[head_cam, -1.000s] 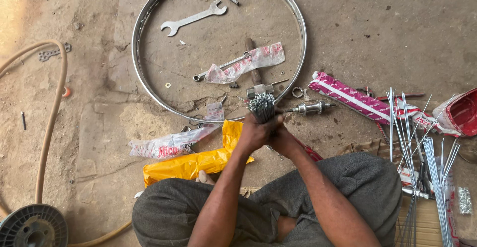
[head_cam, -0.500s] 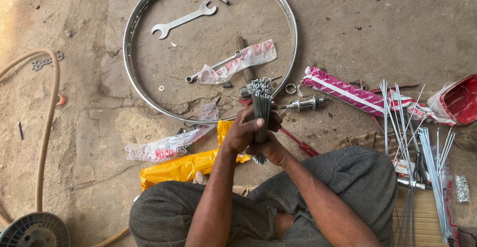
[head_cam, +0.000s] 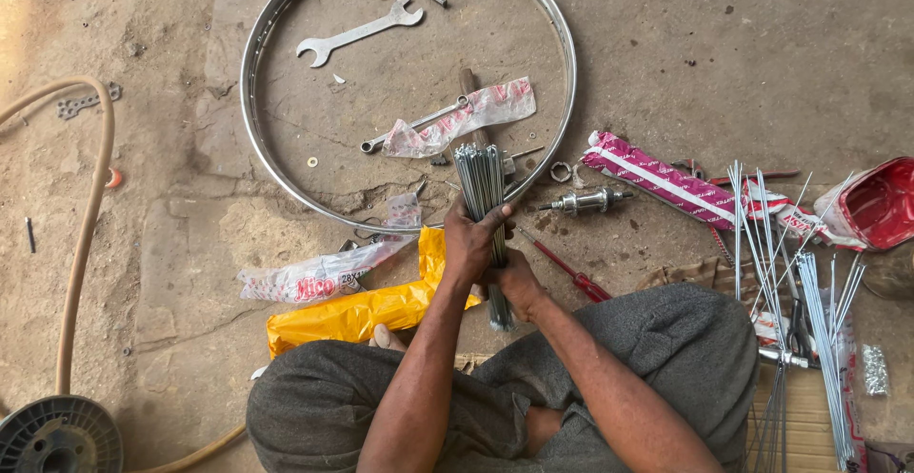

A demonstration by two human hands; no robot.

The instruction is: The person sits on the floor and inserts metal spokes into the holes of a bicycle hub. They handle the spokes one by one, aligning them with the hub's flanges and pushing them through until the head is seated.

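I sit cross-legged on the ground and hold a tight bundle of metal spokes (head_cam: 481, 183) upright in front of my knees. My left hand (head_cam: 469, 243) wraps around the middle of the bundle. Just below it, my right hand (head_cam: 517, 283) grips the bundle's lower part. The spoke ends fan out at the top, over the near edge of a bare metal wheel rim (head_cam: 249, 111) that lies flat on the floor. A wheel hub with axle (head_cam: 583, 202) lies right of the bundle. A red-handled screwdriver (head_cam: 569, 269) lies beside my right wrist.
Inside the rim lie an open-ended spanner (head_cam: 357, 32), a second spanner under a plastic wrapper (head_cam: 457, 121) and small nuts. Yellow plastic bag (head_cam: 357, 309) by my left knee. Loose spokes (head_cam: 776, 254), pink packets (head_cam: 657, 178) and a red lid (head_cam: 881, 205) lie at right. Hose (head_cam: 90, 216) and spool (head_cam: 59, 433) at left.
The spoke bundle has been lifted from low against my hands to standing tall, with my left hand now above my right. The view has shifted slightly.
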